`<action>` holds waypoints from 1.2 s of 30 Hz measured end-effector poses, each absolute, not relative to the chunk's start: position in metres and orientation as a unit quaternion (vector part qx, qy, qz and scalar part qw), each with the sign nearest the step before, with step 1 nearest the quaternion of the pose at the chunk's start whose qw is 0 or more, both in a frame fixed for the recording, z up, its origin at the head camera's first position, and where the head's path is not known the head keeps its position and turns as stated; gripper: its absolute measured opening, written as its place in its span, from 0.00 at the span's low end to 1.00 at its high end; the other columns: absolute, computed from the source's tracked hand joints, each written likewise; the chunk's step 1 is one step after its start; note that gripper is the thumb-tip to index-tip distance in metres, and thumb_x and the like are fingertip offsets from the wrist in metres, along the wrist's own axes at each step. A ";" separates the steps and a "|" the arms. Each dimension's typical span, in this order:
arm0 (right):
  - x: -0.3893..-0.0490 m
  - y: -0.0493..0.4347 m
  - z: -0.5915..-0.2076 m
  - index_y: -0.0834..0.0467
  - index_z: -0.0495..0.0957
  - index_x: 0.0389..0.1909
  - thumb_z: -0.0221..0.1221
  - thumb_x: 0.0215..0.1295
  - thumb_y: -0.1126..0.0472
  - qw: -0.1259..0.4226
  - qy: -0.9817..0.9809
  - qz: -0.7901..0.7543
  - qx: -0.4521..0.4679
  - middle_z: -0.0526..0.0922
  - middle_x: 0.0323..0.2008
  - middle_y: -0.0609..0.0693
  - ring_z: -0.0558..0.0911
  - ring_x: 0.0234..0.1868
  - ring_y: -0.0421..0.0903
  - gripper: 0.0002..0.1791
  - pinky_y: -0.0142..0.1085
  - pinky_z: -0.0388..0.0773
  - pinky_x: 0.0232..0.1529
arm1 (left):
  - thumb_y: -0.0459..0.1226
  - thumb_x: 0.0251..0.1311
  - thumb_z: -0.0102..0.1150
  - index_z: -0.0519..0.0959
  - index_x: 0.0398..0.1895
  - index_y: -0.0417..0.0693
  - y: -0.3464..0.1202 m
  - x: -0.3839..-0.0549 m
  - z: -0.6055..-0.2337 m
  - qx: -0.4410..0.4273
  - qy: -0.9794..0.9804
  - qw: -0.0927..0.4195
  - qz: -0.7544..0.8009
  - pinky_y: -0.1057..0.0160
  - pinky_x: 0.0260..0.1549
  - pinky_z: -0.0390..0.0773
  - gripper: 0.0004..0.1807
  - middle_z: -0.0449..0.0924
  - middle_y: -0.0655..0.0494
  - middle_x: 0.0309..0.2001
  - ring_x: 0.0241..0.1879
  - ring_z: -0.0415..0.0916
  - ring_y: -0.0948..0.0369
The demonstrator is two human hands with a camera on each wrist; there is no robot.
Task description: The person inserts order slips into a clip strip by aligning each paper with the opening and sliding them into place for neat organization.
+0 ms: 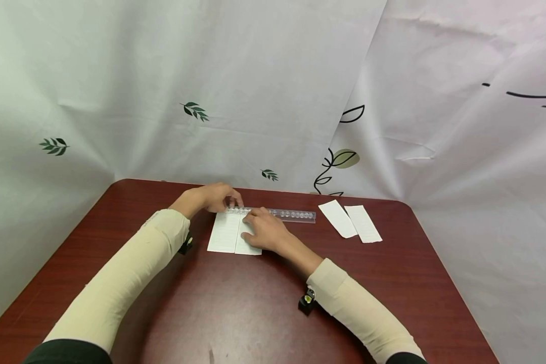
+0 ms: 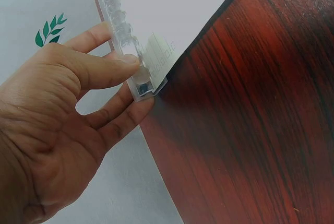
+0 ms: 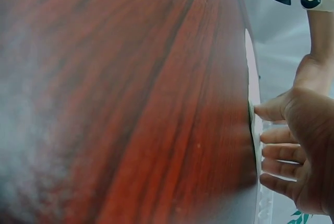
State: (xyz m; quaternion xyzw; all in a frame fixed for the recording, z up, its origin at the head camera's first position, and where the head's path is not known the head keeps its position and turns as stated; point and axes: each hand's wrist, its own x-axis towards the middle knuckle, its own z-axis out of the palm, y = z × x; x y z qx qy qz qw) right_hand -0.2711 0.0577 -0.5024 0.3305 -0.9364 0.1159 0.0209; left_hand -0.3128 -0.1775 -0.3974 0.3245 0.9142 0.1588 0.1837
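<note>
My left hand (image 1: pixel 215 196) pinches the left end of a long clear plastic strip (image 1: pixel 299 216) with a row of round bumps. In the left wrist view, the thumb lies on top of the strip (image 2: pixel 123 30) and fingertips reach round its edge. Two white paper pieces lie side by side below the strip, a left piece (image 1: pixel 223 233) and a right piece (image 1: pixel 245 246); their top edges meet it. My right hand (image 1: pixel 267 230) rests on the right piece, fingers spread, its fingertips near the strip. In the right wrist view, the right hand's fingers (image 3: pixel 282 153) touch the paper's edge.
Two more white paper pieces, one (image 1: pixel 338 219) slanted and one (image 1: pixel 364 224) beside it, lie at the table's back right. The dark red wooden table (image 1: pixel 236 308) ends at a pale curtain (image 1: pixel 255 91) printed with leaves.
</note>
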 end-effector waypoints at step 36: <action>-0.225 0.118 -0.426 0.58 0.83 0.73 0.67 0.79 0.50 0.015 -0.937 0.166 0.306 0.85 0.71 0.56 0.81 0.75 0.56 0.28 0.57 0.82 0.73 | 0.15 0.54 0.47 0.91 0.60 0.52 -0.181 -0.303 -0.402 0.331 0.918 0.145 0.161 0.63 0.38 0.71 0.38 0.86 0.52 0.44 0.41 0.76 0.59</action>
